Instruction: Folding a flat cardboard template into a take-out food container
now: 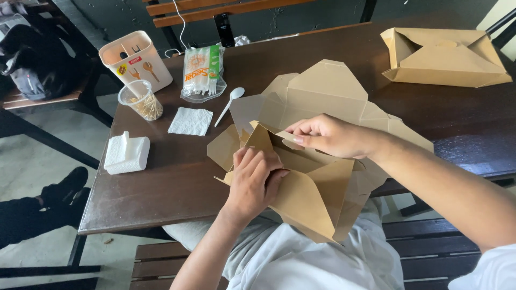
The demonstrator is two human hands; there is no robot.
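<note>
A dark wooden table (pixel 161 188) fills the frame. At centre lies a half-folded brown cardboard box (pixel 317 177). The right hand (pixel 328 137) pinches a flap; the left hand (pixel 255 180), fingers curled, presses its near wall. A white spoon (pixel 230 104) lies upper left.

A dark wooden table (pixel 177 182) carries kraft boxes (pixel 446 56), napkins (pixel 191 121), a spoon (pixel 230 104), a toothpick cup (pixel 141 100)

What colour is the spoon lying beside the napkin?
White; the spoon shows clearly in the head view, on the dark table.
</note>
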